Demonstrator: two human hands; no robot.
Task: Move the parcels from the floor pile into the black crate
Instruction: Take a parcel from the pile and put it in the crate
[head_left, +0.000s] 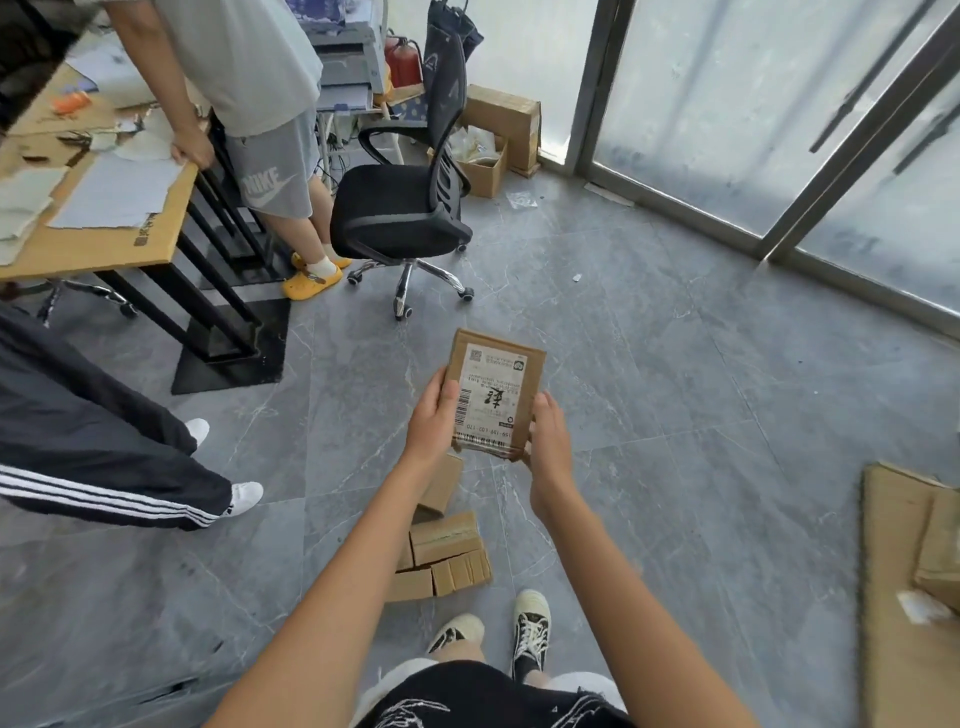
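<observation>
Cardboard, flat and stiff, makes up the parcel (496, 395), held in the air above the floor pile (441, 545) of small boxes. The left hand (434, 421) grips its left edge and the right hand (550, 441) its lower right corner. It looks light and rigid; its taped label may be slick, so the edges suit gripping. No black crate is in view.

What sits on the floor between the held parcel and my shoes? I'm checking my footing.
The head view shows the pile of small cardboard parcels there, below the held parcel and ahead of the shoes.
</observation>
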